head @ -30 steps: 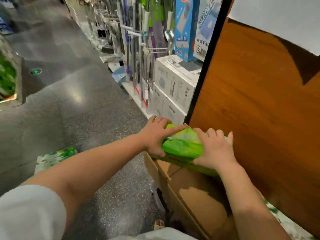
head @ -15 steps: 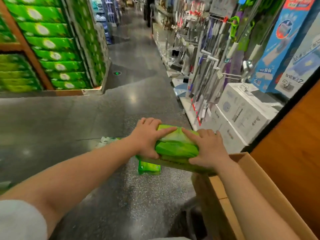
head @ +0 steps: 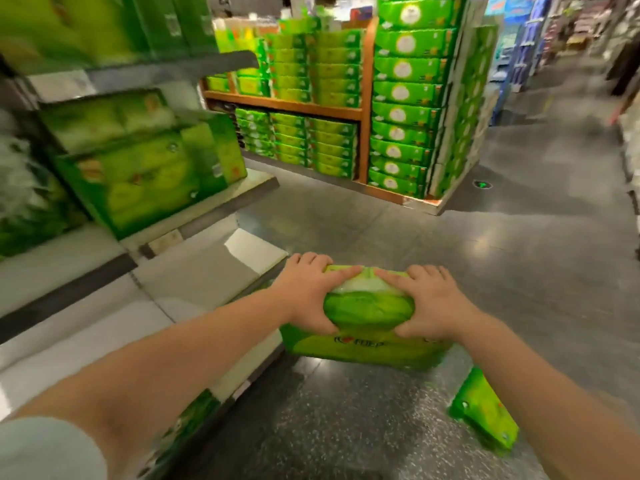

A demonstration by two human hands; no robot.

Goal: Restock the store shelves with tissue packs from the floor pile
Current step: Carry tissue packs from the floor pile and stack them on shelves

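Note:
A green tissue pack [head: 367, 318] hangs in front of me above the dark floor, held at both ends. My left hand [head: 306, 294] grips its left end, fingers over the top and thumb underneath. My right hand [head: 431, 301] grips the right end the same way. To the left runs a white metal shelf [head: 194, 271], its low board bare near the pack. One shelf up stands a large green tissue box [head: 149, 168]. Another green tissue pack [head: 485, 414] lies tilted on the floor under my right forearm.
Across the aisle a wooden rack [head: 363, 116] holds several stacked green tissue packs, with a tall stack [head: 405, 95] at its right end. More green packs [head: 187, 420] sit under the low shelf board. The speckled floor [head: 346, 427] stretches away to the right.
My view has swung left from the cardboard box and mop aisle to the white shelf. Both hands have carried the pack along, keeping the same hold.

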